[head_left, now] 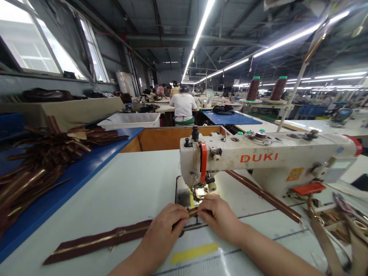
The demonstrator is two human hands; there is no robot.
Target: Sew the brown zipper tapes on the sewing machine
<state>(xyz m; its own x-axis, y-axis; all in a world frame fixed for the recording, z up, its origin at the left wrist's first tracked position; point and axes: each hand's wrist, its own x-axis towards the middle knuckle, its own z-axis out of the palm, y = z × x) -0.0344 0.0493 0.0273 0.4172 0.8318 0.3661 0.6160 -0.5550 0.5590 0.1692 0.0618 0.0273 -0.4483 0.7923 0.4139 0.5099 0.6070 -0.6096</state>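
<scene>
A brown zipper strip [94,244] with gold teeth lies on the pale sewing table, its left end flat and cut at an angle. Both of my hands pinch it in front of the sewing machine's lit presser foot [200,193]. My left hand [165,230] grips the strip just left of the needle area. A short way to the right, my right hand [220,216] holds it with fingers bent and closed. Between the hands a small piece of the strip shows. Another brown zipper strip [264,195] runs under the machine arm [258,153].
A pile of brown zipper strips [43,165] lies on a blue table [94,166] at left. A box of small parts [336,222] with scissors stands at right. Thread cones [253,89] are behind the machine. A person [183,106] in white sits further back.
</scene>
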